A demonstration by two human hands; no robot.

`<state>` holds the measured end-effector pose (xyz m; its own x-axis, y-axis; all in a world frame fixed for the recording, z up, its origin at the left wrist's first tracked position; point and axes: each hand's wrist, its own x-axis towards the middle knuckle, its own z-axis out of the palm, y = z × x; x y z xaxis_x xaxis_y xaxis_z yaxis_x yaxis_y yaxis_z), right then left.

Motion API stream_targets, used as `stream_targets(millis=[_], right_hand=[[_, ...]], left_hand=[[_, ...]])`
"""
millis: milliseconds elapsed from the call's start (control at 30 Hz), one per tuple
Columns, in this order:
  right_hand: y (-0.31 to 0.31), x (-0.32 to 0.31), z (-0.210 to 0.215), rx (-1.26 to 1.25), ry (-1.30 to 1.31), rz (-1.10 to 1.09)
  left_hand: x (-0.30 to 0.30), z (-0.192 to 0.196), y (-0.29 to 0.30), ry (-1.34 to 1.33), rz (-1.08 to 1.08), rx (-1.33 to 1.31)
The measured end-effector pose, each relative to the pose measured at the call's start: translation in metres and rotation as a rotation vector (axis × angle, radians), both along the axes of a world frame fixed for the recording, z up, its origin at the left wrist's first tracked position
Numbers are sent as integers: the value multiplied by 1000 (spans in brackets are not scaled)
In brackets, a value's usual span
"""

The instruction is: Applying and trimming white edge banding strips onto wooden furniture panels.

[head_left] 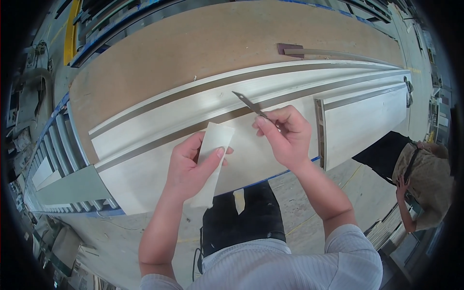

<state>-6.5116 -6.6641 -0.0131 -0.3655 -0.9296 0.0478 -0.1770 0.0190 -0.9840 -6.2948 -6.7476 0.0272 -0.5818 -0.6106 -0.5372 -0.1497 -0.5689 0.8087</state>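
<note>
A flat white rectangular strip [216, 140] is gripped in my left hand [186, 166], thumb across its face and fingers behind it. In my right hand [288, 135] I pinch a thin dark metal blade-like tool [247, 102], its pointed end aimed up and to the left. Both hands hover over a long white panel [140, 181] near the front edge of the table. Beyond the hands, long white mouldings [179, 104] with brown-grey bands run across the table from left to right. My right fingers partly hide the tool's near end.
A shorter white panel [362, 121] lies at the right. On the brown tabletop [193, 48] a dark maroon block [290, 50] sits by a thin curved strip. Roller conveyors [67, 140] with a grey-green board [75, 187] adjoin at the left. Another person [420, 179] stands at the right.
</note>
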Motion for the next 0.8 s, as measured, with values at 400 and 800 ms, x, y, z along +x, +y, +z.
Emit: stream_targets(millis=[400,800], right_hand=[[-1,37,50,270,-669,-32],[16,55,34,-231,74,92]], left_hand=[[-4,-9,-4,-176,-83,-1165],[-10,-22,17,-216,54,-1216]])
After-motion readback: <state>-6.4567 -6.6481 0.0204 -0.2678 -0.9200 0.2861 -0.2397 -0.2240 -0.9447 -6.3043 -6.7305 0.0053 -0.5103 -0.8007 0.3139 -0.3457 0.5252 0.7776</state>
